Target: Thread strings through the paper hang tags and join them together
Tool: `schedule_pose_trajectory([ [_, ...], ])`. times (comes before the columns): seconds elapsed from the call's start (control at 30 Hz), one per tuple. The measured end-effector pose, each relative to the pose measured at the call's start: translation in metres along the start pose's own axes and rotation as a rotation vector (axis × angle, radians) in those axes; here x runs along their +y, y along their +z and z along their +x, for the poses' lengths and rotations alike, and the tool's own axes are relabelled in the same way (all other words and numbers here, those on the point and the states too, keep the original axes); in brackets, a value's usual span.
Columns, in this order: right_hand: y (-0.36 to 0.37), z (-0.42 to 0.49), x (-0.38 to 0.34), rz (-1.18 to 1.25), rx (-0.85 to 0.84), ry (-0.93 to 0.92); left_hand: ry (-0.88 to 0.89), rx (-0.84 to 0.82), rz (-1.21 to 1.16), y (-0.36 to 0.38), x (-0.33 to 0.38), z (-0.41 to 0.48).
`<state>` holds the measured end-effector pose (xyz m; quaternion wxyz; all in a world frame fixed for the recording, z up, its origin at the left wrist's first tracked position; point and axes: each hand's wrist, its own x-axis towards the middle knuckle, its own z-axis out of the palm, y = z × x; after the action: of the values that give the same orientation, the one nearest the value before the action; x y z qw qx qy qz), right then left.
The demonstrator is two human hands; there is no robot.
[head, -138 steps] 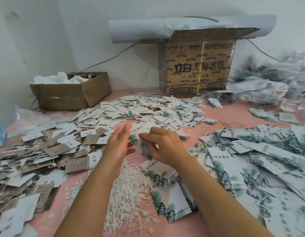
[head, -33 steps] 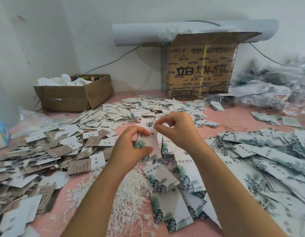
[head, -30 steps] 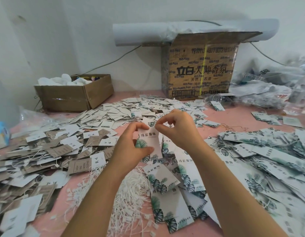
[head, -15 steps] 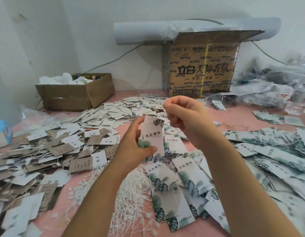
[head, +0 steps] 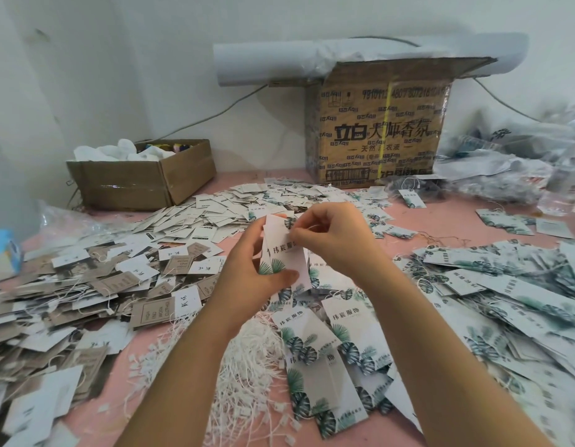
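Our left hand (head: 247, 279) grips one leaf-print hang tag (head: 281, 253) upright, thumb pressed across its lower edge and fingers curled behind it, while our right hand (head: 331, 240) pinches a thin white string (head: 312, 226) at the tag's top corner with its fingers curled tight. We judge the step to be feeding that string through the hole near the top, though the hole itself is hidden behind the right fingertips. To do it well we should steady the tag with the left hand, pinch close to the string's end so it does not bend, and draw the slack through evenly without tearing the paper. The held tag sits between both hands, raised above the surface (head: 441, 221); the loose white strings (head: 247, 366) lie heaped just below the left wrist, and more leaf-print tags (head: 312, 350) spread beneath the right forearm and out to its right
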<state>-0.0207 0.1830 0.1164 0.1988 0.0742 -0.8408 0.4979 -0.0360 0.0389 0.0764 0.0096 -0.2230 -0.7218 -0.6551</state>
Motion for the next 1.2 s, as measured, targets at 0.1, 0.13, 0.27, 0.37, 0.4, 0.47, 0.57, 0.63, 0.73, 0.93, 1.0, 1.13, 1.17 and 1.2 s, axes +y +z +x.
schedule_pose_trajectory([
  [0.1,0.001,0.0,0.0,-0.012,0.015,-0.02,0.015,0.0,0.005,0.0,0.001,-0.001],
  [0.13,0.001,0.0,0.0,-0.013,0.018,-0.026,0.019,-0.004,0.008,0.0,0.001,-0.001],
  [0.27,0.003,0.0,0.0,-0.013,0.054,-0.059,0.024,-0.013,0.035,0.0,0.003,-0.002],
  [0.37,0.004,0.0,0.001,-0.035,0.073,-0.075,0.034,-0.004,0.053,0.0,0.003,-0.002],
  [0.4,0.005,0.001,0.001,-0.043,0.079,-0.078,0.039,0.001,0.064,0.0,0.003,-0.002],
  [0.47,0.005,0.001,0.002,-0.053,0.084,-0.079,0.052,0.009,0.079,0.0,0.003,-0.001],
  [0.57,0.005,0.001,0.003,-0.062,0.076,-0.076,0.076,0.017,0.075,-0.001,0.001,-0.001],
  [0.63,0.005,0.001,0.004,-0.058,0.071,-0.077,0.086,0.031,0.056,-0.002,0.001,-0.001],
  [0.73,0.006,-0.001,0.003,-0.047,0.053,-0.097,0.099,0.067,0.036,-0.001,0.001,0.001],
  [0.93,0.01,-0.001,0.001,-0.034,0.059,-0.153,0.112,0.117,-0.012,-0.003,0.002,0.001],
  [1.0,0.01,0.0,0.001,-0.037,0.077,-0.16,0.111,0.115,-0.013,-0.002,0.002,0.001],
  [1.13,0.01,0.0,0.002,-0.057,0.097,-0.156,0.138,0.104,-0.026,-0.002,0.006,0.0],
  [1.17,0.01,0.0,0.002,-0.065,0.099,-0.15,0.148,0.102,-0.014,-0.002,0.006,0.0],
  [1.2,0.01,0.0,0.002,-0.068,0.098,-0.144,0.158,0.092,0.002,-0.002,0.007,0.0],
])
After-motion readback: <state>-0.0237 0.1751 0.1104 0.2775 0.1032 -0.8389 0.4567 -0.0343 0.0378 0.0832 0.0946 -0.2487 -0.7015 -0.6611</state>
